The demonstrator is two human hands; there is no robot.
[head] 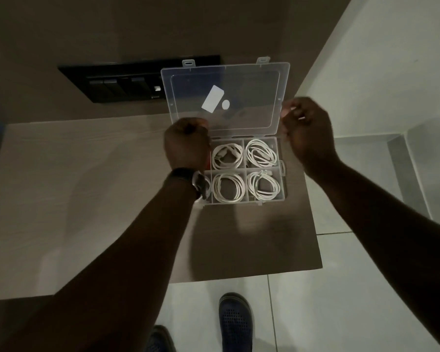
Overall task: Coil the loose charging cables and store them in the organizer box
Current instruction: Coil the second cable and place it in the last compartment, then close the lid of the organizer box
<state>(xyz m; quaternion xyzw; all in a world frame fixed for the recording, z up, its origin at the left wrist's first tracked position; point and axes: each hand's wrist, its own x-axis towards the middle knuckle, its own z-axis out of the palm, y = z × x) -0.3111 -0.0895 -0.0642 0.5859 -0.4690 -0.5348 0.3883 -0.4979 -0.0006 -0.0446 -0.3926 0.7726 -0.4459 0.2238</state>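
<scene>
A clear plastic organizer box (283, 196) stands on the table, its clear lid (226, 80) raised and leaning back. Several compartments each hold a coiled white cable: back left coil (226, 156), back right coil (261, 153), front left coil (228, 187), front right coil (263, 186). My left hand (187, 143) grips the lid's left edge, covering the box's left side. My right hand (306, 125) pinches the lid's right edge. A dark watch (197, 182) sits on my left wrist.
The light wooden table (87, 186) ends just right of the box, at a wall. A black switch panel (120, 80) is on the wall behind the lid. Tiled floor (341, 301) and my dark shoes (235, 321) lie below the table's front edge.
</scene>
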